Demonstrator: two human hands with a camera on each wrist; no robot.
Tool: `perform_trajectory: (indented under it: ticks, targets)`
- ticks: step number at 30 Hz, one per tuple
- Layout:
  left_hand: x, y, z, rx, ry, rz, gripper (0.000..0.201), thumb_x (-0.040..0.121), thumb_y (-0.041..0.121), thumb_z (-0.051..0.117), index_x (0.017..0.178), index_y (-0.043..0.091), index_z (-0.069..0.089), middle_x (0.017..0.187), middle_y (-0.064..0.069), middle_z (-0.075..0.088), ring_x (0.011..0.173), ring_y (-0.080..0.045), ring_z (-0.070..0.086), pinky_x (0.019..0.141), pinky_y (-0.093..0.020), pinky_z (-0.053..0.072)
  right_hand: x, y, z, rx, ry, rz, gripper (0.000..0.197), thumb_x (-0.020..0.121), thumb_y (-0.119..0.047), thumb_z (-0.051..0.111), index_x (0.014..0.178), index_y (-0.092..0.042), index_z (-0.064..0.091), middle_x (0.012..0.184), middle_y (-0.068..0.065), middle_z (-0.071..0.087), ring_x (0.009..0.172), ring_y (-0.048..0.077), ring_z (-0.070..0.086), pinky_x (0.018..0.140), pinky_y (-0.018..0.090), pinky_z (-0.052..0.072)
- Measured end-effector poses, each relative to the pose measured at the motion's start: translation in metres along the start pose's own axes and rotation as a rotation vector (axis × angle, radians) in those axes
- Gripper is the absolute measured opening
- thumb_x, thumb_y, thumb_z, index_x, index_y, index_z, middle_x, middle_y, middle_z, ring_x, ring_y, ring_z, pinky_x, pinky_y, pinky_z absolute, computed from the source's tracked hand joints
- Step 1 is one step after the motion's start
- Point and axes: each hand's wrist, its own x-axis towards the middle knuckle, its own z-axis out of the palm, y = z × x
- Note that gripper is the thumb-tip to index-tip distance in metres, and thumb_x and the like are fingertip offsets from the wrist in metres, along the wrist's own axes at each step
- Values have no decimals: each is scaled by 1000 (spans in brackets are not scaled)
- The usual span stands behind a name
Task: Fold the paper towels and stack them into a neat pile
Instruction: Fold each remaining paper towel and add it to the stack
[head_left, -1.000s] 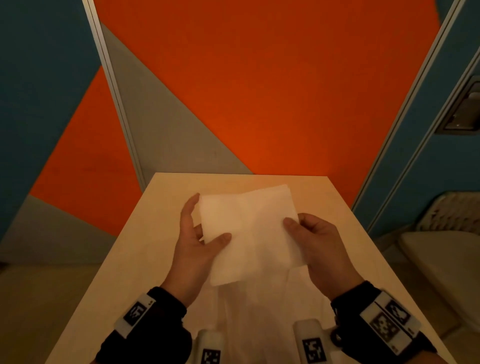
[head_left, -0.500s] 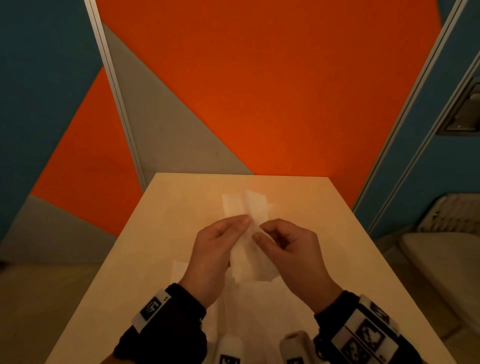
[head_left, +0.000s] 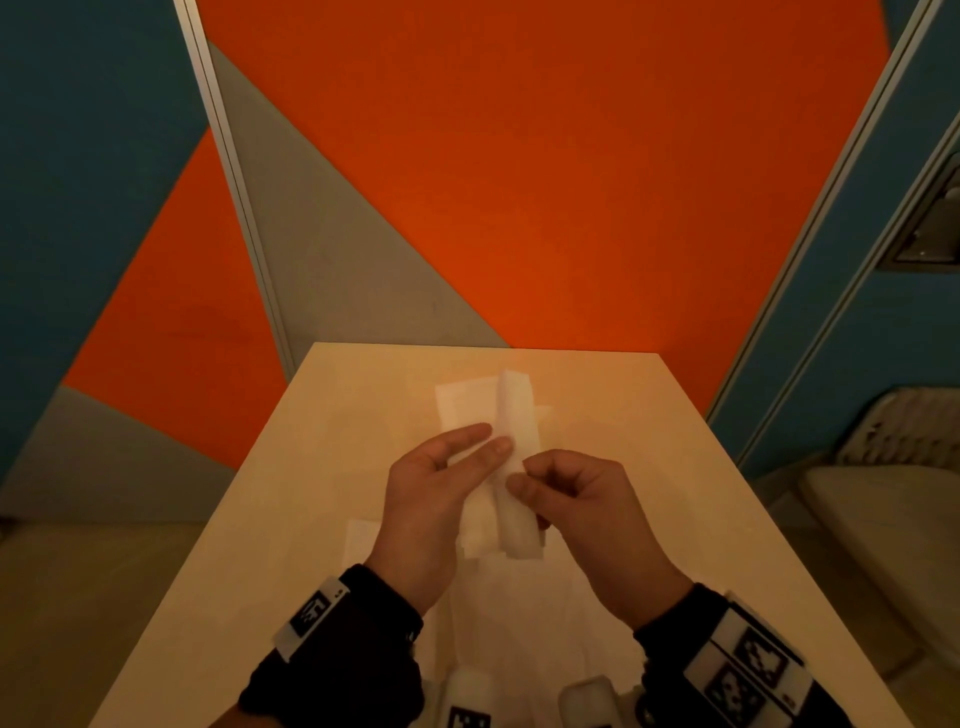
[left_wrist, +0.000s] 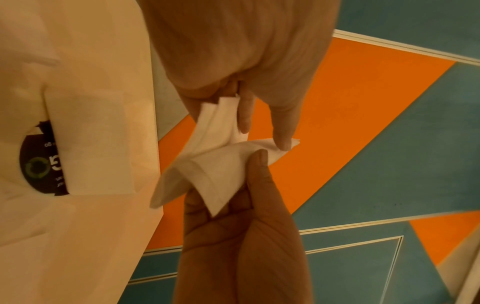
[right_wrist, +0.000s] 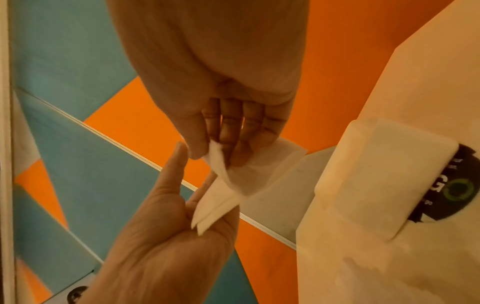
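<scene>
1. The right hand (head_left: 582, 499) is curling in, thumb and fingertips pinching the towel (head_left: 514, 457) at its middle.
2. The left hand (head_left: 436, 493) is holding the other side. In the head view its fingers (head_left: 480, 452) are lying nearly straight along the paper; in its wrist view its thumb (left_wrist: 257, 162) is pressing the folded edge from below.
3. Seen from the left wrist, the towel (left_wrist: 215, 164) is bunched into a narrow, creased strip between the two hands, with one corner pointing down toward the left palm.
4. From the right wrist, the towel (right_wrist: 233, 176) is hanging from the right fingertips (right_wrist: 233, 152), and two layered points are touching the open left palm (right_wrist: 182, 236).
5. The towel is being held in the air above the surface (head_left: 675, 467), lengthwise away from the person, its far end standing up past the fingers.
6. Under the hands, more white paper (head_left: 519, 613) is lying flat on the surface near the person; how many sheets I cannot tell.
7. The wrist views are showing a folded white piece (left_wrist: 91, 144) lying on the surface, partly covering a dark round label (left_wrist: 39, 166).
8. Dark sleeves (head_left: 353, 649) with black-and-white marker tags are covering both wrists.
9. Beyond the surface, a wall (head_left: 519, 182) of orange, grey and teal panels is filling the background.
</scene>
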Motion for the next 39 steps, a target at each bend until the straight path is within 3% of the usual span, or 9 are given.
perform_trajectory:
  ticks: [7,12,16,22,26,28,31,34,39]
  targets:
    - [-3,0,1,-17,-39,-27,66,55,24,81,113,-2,63,108,-23,68,94,-38,66,85,-54,54,-2,-4,-2,-49,-15,46,16,89,-5,60,81,-2,74,63,2,66,55,8,53,54,18,42]
    - [-6,-1,2,-34,-87,-13,36,69,13,70,99,-5,67,91,-24,70,71,-33,68,58,-38,57,-3,-6,0,-18,-1,49,20,89,-1,58,75,-3,72,58,-3,64,49,3,52,50,14,41]
    - [-4,-4,-3,7,-4,-14,22,81,13,65,98,2,70,97,-16,73,82,-28,69,71,-40,58,0,-4,-2,-33,123,31,21,94,-6,55,75,-5,64,71,1,62,67,13,54,62,26,43]
    - [0,-4,-18,-25,94,-75,21,86,17,66,99,1,67,98,-15,70,82,-26,67,74,-43,54,3,-12,-16,40,296,-2,6,95,-4,52,96,-9,55,71,3,68,60,16,58,54,31,46]
    - [3,-6,-26,-80,99,-84,14,90,19,60,91,5,63,84,-7,72,71,-18,70,59,-33,55,7,-20,-25,114,365,-62,23,94,0,49,103,-21,49,66,4,61,58,17,54,49,29,43]
    - [4,-5,-31,-97,112,-85,15,92,20,57,88,6,60,81,-5,71,70,-17,69,62,-35,53,10,-21,-31,106,388,-99,24,96,0,46,96,-23,53,69,-3,63,66,18,54,57,33,44]
    - [5,0,-37,-134,132,-106,27,92,24,56,112,7,63,105,-7,72,95,-25,68,77,-42,55,15,-19,-40,29,435,-143,34,96,1,41,77,-20,62,74,-22,62,82,15,51,78,41,41]
    - [7,5,-40,-185,129,-96,30,93,23,55,119,11,62,114,-6,69,107,-25,65,83,-44,54,16,-17,-44,-17,419,-128,38,95,3,38,76,-15,65,77,-25,63,89,16,51,84,45,44]
    - [6,6,-33,-203,33,-73,25,92,23,53,112,11,63,107,-5,71,95,-19,69,73,-38,57,11,-15,-30,-124,258,51,31,97,-7,45,80,-10,71,89,-6,66,79,15,56,59,29,46]
